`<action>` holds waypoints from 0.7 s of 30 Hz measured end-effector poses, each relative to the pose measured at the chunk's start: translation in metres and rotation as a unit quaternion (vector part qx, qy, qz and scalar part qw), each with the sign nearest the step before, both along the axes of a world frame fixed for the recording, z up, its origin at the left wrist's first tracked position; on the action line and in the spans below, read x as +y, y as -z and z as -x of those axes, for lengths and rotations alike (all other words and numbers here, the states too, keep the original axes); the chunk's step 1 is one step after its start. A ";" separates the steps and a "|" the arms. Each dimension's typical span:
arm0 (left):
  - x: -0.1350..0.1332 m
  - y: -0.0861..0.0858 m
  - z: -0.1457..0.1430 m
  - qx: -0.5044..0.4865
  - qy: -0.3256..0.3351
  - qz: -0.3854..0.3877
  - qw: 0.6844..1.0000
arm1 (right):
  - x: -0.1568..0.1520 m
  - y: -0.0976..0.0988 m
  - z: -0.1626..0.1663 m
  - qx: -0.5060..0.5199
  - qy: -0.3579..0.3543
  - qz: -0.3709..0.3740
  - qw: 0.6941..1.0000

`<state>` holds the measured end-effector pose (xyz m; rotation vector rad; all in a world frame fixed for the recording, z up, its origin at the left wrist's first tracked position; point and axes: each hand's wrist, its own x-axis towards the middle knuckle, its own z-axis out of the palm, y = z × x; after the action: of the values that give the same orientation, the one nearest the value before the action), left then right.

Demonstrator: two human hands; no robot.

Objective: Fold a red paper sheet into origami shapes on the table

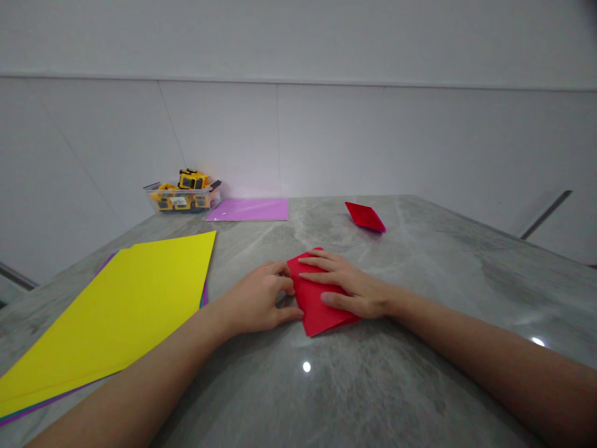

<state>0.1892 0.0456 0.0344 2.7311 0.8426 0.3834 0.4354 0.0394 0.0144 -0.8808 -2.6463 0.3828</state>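
Item, table centre: red paper, several folds in and, I judge, unfinished, held flat by right hand, fingers spread, left hand curled, pinching its edge; folded red piece lies beyond.

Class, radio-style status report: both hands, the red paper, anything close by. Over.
Right hand flat on folded red paper sheet. Left hand curled at its left edge, grip unclear. Yellow paper stack lies left, apart.
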 end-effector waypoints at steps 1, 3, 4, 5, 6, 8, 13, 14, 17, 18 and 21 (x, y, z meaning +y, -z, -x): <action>0.001 0.000 0.001 0.000 -0.008 0.008 1.000 | -0.001 0.001 0.003 0.008 0.007 -0.006 1.000; 0.003 0.001 0.002 0.000 -0.018 0.021 1.000 | 0.001 0.003 0.003 0.037 0.014 -0.013 0.999; 0.003 0.001 0.003 -0.002 -0.019 0.025 1.000 | 0.003 0.004 0.001 0.054 0.014 -0.014 0.998; 0.003 0.001 0.003 -0.003 -0.019 0.027 0.999 | 0.007 0.004 -0.002 0.070 0.014 -0.013 0.997; 0.004 0.001 0.003 -0.003 -0.019 0.029 0.999 | 0.010 0.005 -0.005 0.082 0.016 -0.011 0.996; 0.004 0.001 0.003 -0.001 -0.021 0.033 0.999 | 0.016 0.005 -0.009 0.084 0.027 0.004 0.996; 0.007 -0.002 0.006 -0.001 -0.015 0.043 0.999 | 0.014 0.004 -0.003 0.032 0.041 0.022 0.998; 0.008 -0.002 0.006 -0.001 -0.011 0.044 0.999 | 0.011 0.004 -0.001 0.028 0.040 0.014 0.999; 0.011 -0.001 0.009 0.002 -0.006 0.042 0.999 | 0.004 0.002 0.004 0.018 0.047 -0.001 0.999; 0.013 0.000 0.010 0.002 -0.009 0.039 0.999 | 0.002 0.001 0.005 0.012 0.052 -0.002 0.999; 0.017 0.004 0.012 0.001 -0.035 0.021 0.999 | -0.002 -0.001 0.007 -0.005 0.064 0.005 0.998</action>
<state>0.1774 0.0622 0.0309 2.6695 0.9389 0.3716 0.4282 0.0374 0.0151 -1.0510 -2.5830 0.3597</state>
